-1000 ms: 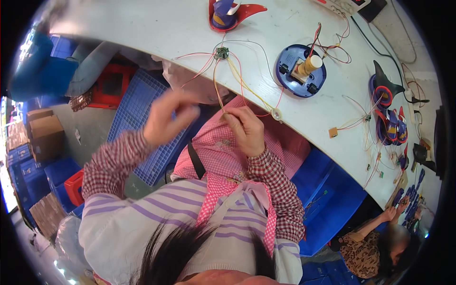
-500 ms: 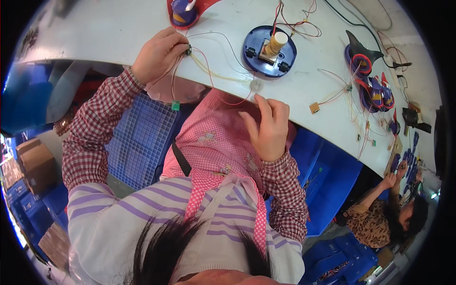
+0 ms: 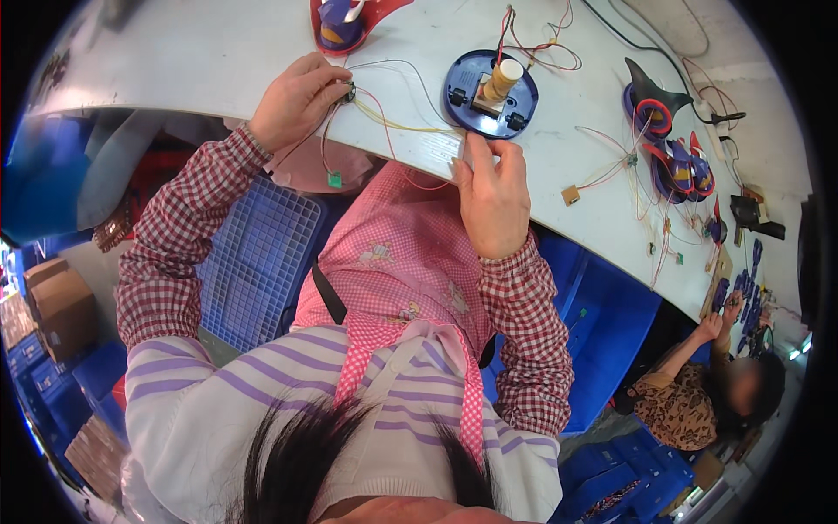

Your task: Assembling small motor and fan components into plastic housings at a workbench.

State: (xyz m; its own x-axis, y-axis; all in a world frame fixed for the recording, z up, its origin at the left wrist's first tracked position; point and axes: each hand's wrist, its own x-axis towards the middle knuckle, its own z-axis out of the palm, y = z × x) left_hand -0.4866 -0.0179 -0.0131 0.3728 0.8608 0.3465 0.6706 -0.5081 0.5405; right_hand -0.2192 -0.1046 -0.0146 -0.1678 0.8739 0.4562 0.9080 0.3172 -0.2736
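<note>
At the front edge of the white table [image 3: 410, 144], my left hand [image 3: 298, 103] pinches a small dark circuit board [image 3: 348, 91] with several thin wires coming off it. From that board, yellow wires [image 3: 393, 125] run right to my right hand [image 3: 494, 196], whose thumb and forefinger are closed on their far end; the fingertips hide the tip. A red wire [image 3: 387, 140] loops down over the table edge. Below my left hand dangles a small green board [image 3: 334, 180] on wires. Just beyond my right fingers lies a round dark-blue plastic base [image 3: 456, 77] bearing an upright tan cylinder [image 3: 501, 80] with a white top.
A red and purple toy part [image 3: 339, 24] lies at the far edge. To the right are wired boards [image 3: 630, 161], purple toy parts [image 3: 681, 170] and a black fin-shaped piece [image 3: 655, 87]. Blue crates [image 3: 602, 323] stand below the table. Another person [image 3: 690, 402] works at far right.
My right hand has moved up to the table edge and closed on the end of the yellow wires, covering the pale piece that lay there. My left hand keeps its pinch.
</note>
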